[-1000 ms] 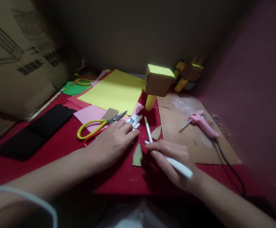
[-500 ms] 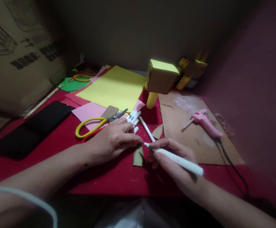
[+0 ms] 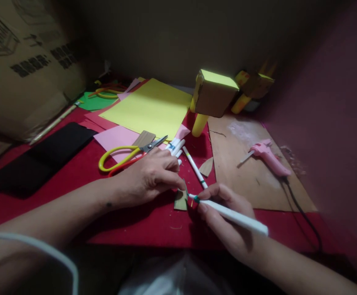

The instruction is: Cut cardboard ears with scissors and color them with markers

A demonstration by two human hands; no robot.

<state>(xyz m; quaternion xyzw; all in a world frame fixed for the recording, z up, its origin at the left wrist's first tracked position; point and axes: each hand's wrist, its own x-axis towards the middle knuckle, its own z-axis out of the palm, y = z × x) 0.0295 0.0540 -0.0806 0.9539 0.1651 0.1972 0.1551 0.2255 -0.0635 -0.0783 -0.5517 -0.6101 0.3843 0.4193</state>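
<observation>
A small pointed cardboard piece (image 3: 180, 200) lies on the red tabletop. The index finger of my left hand (image 3: 154, 174) presses down on its top, holding it in place, while the other fingers are curled under. In my right hand (image 3: 227, 213) I grip a white felt-tip marker (image 3: 233, 216) with a green band, its tip touching the right edge of the piece. Several white markers (image 3: 176, 147) lie beyond my left hand. Another white marker (image 3: 194, 166) rests between the hands, beside a second cardboard piece (image 3: 207, 167) of similar shape.
Scissors (image 3: 120, 157) lie behind my left hand, near a black phone (image 3: 40, 157). Farther back are yellow paper (image 3: 150, 106) and a cardboard box figure (image 3: 217, 94) on yellow legs. A pink glue gun (image 3: 269, 157) with a cord rests on a cardboard sheet (image 3: 242, 184) at right.
The marker tip has moved down from the top of the cardboard piece to its right edge. My left fingertip now covers the piece's top. The view has shifted slightly.
</observation>
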